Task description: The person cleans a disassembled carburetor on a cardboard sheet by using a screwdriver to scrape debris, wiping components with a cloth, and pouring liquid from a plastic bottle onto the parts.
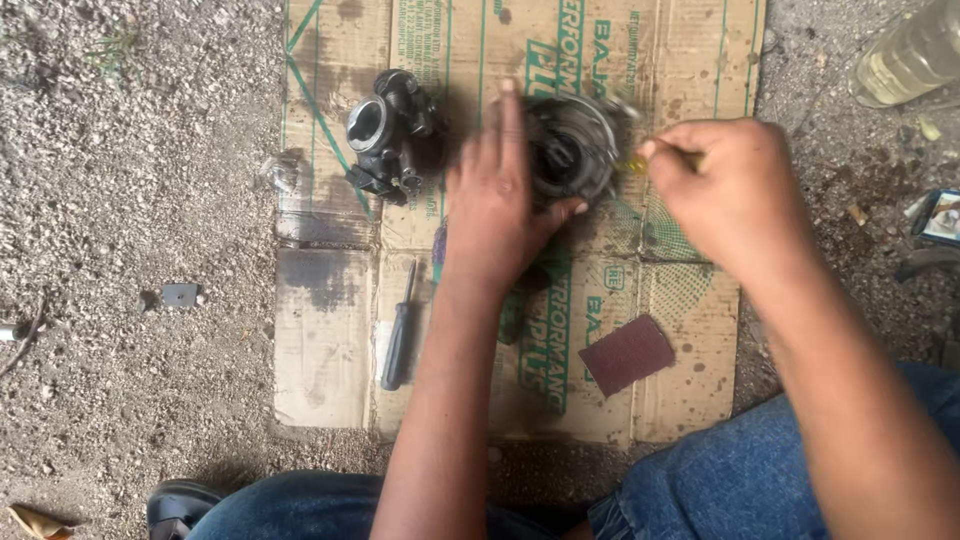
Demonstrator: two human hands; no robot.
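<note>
Head view shows the left hand (505,195) spread flat over a round dark metal part (572,148) at upper centre of the cardboard sheet (325,340), apparently steadying it, while the right hand (735,190) pinches a thin yellow-handled tool (640,160) against its rim

Round dark metal part (575,145): left side covered by left hand (495,205), outline motion-blurred, detail unreadable. Right hand (735,190) pinches a thin yellowish tool (640,160); only the tip shows, too blurred to say what it is or whether it touches the part. Clear bottle (905,55) cut off by top-right edge. Small framed object (940,215) cut by right edge, can't identify. Shoe (180,505) and jeans (740,480) cropped at bottom edge. Small grey piece (180,295) on gravel: too small to tell.
</note>
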